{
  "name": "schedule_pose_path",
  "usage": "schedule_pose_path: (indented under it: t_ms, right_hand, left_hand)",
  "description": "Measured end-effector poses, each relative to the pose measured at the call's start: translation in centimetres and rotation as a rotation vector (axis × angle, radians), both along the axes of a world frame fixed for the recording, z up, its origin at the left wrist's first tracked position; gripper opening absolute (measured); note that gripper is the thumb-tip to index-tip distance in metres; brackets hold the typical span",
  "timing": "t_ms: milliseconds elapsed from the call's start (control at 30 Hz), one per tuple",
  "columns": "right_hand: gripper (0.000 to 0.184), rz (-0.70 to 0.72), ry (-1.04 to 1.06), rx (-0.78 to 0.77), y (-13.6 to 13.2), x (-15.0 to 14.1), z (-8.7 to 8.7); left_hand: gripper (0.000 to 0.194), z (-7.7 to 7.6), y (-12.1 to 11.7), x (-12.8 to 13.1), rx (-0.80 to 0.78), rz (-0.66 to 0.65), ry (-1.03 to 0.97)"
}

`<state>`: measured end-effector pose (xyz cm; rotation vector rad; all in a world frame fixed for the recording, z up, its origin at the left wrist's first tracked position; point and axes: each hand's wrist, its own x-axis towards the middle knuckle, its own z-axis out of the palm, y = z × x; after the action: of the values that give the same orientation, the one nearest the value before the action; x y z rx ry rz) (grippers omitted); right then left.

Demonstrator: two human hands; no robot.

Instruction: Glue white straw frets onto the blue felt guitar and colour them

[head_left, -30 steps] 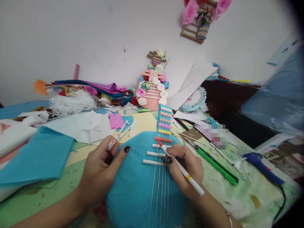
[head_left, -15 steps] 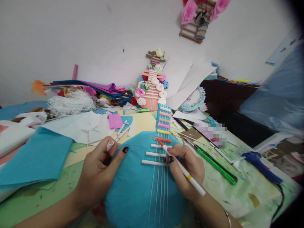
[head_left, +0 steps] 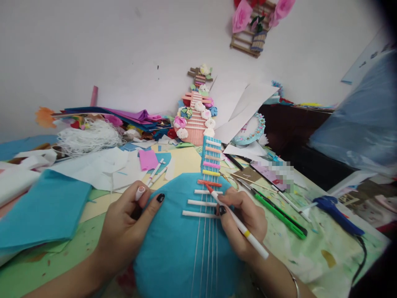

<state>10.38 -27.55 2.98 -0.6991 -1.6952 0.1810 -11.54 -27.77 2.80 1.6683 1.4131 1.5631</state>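
Note:
A blue paper-covered toy guitar (head_left: 173, 244) stands tilted before me, with white strings and several coloured cross strips on its neck. My left hand (head_left: 127, 219) grips its left edge, thumb on the front, while a white marker cap (head_left: 140, 191) sticks out between its fingers. Between the fingers of my right hand (head_left: 245, 219) is a white marker (head_left: 248, 236) with a yellow band. Its orange-red tip meets or nearly meets the red-orange strip (head_left: 209, 183). Below that strip are white ones, including a lower white strip (head_left: 198, 214), partly hidden by my right fingers.
A pink flower-trimmed guitar (head_left: 196, 120) leans at the wall. Blue paper (head_left: 46, 211) and white string (head_left: 88, 138) lie left. On the right are a green craft knife (head_left: 281, 215), a blue glue gun (head_left: 338, 213) and scissors (head_left: 231, 180).
The whole view has shifted slightly, with the scene a little further left. Both hands keep their grips, and the marker tip stays by the red-orange strip.

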Motion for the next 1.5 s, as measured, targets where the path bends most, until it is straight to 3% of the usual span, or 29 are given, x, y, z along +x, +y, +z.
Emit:
schedule_pose_path:
  t_ms: [200, 367, 733, 1500]
  right_hand:
    - [0.019, 0.009, 0.056, 0.009, -0.11, -0.07, -0.21]
    - [0.014, -0.091, 0.131, -0.004, -0.25, -0.02, -0.47]
    - [0.014, -0.143, 0.014, 0.047, -0.22, -0.16, 0.30]
    - [0.013, -0.174, 0.021, 0.056, -0.40, 0.02, 0.10]
  left_hand:
    - [0.035, 0.00, 0.09, 0.18, -0.004, -0.011, -0.024]
    - [0.036, -0.04, -0.02, 0.12, -0.022, -0.020, -0.040]
    - [0.039, -0.46, -0.12, 0.00, -0.039, -0.044, -0.082]
    - [0.041, -0.41, -0.05, 0.03, -0.047, -0.046, -0.116]
